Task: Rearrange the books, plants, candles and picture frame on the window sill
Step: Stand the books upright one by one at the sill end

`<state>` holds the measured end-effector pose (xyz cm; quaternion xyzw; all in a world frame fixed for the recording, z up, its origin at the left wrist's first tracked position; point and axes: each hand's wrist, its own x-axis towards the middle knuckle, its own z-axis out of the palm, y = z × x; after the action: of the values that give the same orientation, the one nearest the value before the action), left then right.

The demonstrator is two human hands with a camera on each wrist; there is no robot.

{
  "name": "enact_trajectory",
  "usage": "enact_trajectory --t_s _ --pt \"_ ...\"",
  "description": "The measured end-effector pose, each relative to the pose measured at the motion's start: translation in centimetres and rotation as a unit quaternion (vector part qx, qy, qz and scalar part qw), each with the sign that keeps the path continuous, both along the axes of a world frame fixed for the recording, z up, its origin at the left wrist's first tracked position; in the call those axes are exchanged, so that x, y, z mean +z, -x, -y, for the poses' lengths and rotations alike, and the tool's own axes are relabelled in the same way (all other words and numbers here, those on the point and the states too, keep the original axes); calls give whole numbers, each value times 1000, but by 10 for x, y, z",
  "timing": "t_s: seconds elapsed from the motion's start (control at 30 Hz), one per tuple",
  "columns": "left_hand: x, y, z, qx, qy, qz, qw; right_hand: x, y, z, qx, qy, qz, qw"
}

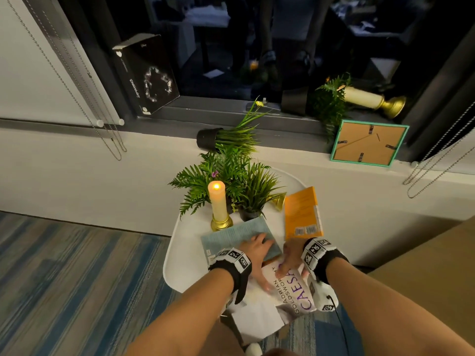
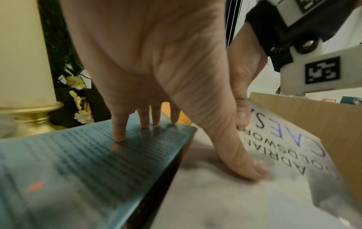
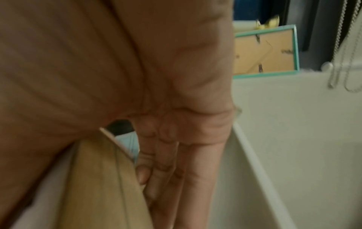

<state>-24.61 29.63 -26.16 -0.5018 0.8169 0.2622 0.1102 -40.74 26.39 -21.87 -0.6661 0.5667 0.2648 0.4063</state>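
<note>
— Where are the hands?
— The left hand (image 1: pixel 253 249) lies flat, straight fingers (image 2: pixel 119 131) pressing the blue book (image 1: pixel 232 235), thumb on the white Caesar book (image 1: pixel 288 289). The right hand (image 1: pixel 291 255) curls its fingers round that white book's edge.
— And both books?
— On the white tabletop (image 1: pixel 180 253), beside the lit candle (image 1: pixel 218 201).

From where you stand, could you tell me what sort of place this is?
Probably an office or living room by a window at night: a dark window pane, blind chains and striped carpet.
</note>
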Motion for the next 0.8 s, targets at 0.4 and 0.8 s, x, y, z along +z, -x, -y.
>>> enact_trajectory --t_s 0.4,0.8 --pt "15 -14 9 30 -114 -24 993 116 25 11 56 119 39 991" --pt "116 -47 28 186 22 -356 916 217 57 45 25 323 179 929"
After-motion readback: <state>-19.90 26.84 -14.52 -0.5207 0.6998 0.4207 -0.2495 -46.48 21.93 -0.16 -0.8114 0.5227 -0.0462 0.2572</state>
